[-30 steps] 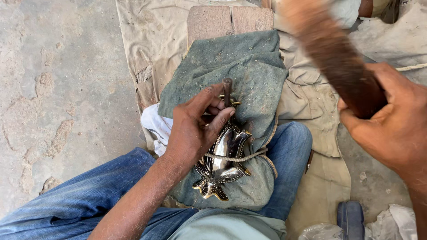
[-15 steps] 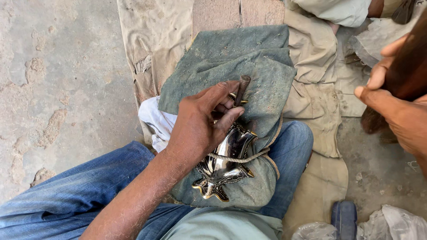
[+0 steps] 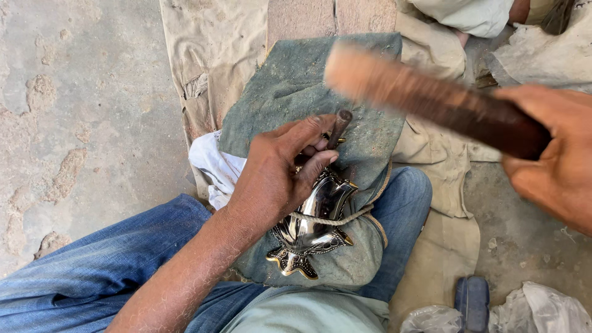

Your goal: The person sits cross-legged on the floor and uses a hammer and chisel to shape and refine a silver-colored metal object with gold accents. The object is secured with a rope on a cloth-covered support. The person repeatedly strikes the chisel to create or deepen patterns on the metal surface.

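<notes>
My left hand [image 3: 277, 172] grips a thin dark metal punch [image 3: 338, 125] and holds it upright against a shiny ornate metal piece [image 3: 311, 225]. The piece lies on a grey-green cloth [image 3: 290, 86] over my lap, tied down by a cord [image 3: 336, 219]. My right hand [image 3: 555, 160] holds a dark wooden mallet [image 3: 425, 98] by its handle. The mallet is blurred and its pale end hangs just above and beyond the punch's top.
My legs in blue jeans [image 3: 92, 265] stretch to the lower left. Beige sacking [image 3: 209, 55] covers the concrete floor [image 3: 74, 123]. A white rag [image 3: 213, 166] lies under the cloth. Another person's clothed limb [image 3: 475, 15] shows at the top right; a dark sandal [image 3: 472, 302] and plastic bags [image 3: 542, 308] lie lower right.
The mallet swung out to the right half a second ago and has now come back in over the punch. My left hand has kept the punch on the metal piece.
</notes>
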